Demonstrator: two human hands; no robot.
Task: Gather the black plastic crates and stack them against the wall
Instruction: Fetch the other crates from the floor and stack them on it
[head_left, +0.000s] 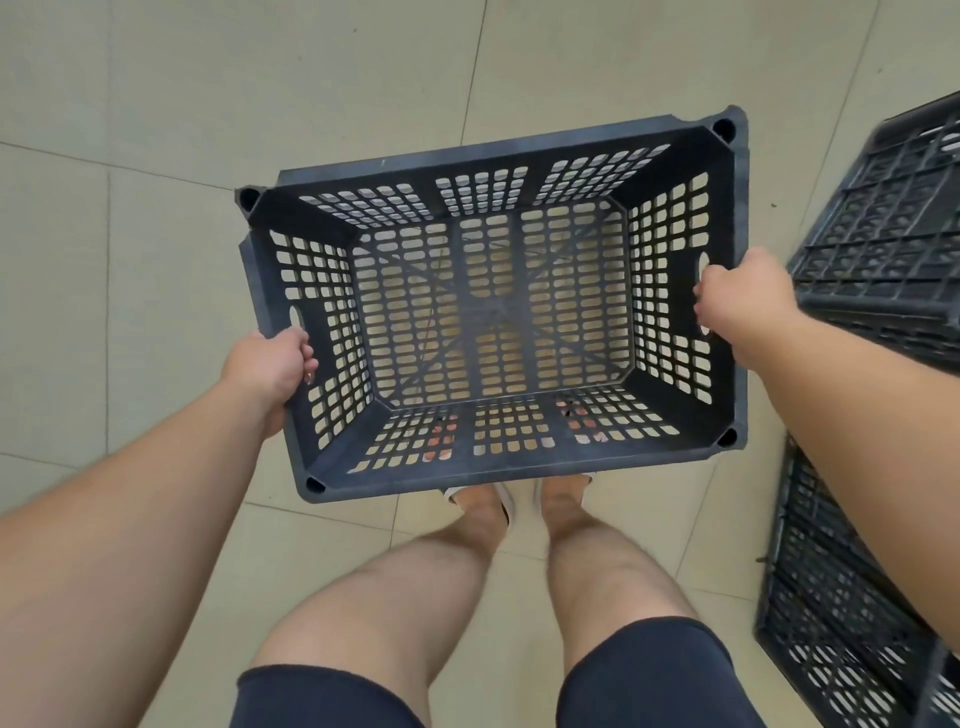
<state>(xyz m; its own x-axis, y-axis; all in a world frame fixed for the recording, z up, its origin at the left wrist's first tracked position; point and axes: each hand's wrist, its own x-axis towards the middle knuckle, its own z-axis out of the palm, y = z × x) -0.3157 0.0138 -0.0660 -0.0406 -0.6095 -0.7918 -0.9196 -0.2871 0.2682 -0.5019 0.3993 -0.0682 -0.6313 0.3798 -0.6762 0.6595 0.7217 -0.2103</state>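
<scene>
An empty black plastic crate (493, 150) with perforated walls and floor hangs upright in front of me, above the tiled floor and my feet. My left hand (267, 371) grips its left handle slot, fingers curled through the opening. My right hand (740, 296) grips the right handle slot the same way. A second black crate (883, 228) lies upside down at the right edge. Another black crate (831, 597) stands on its side at the lower right, partly hidden behind my right forearm.
Beige floor tiles (156, 234) stretch to the left and ahead. My bare legs, dark shorts and light shoes (524, 501) show below the held crate. The crates on the right crowd that side.
</scene>
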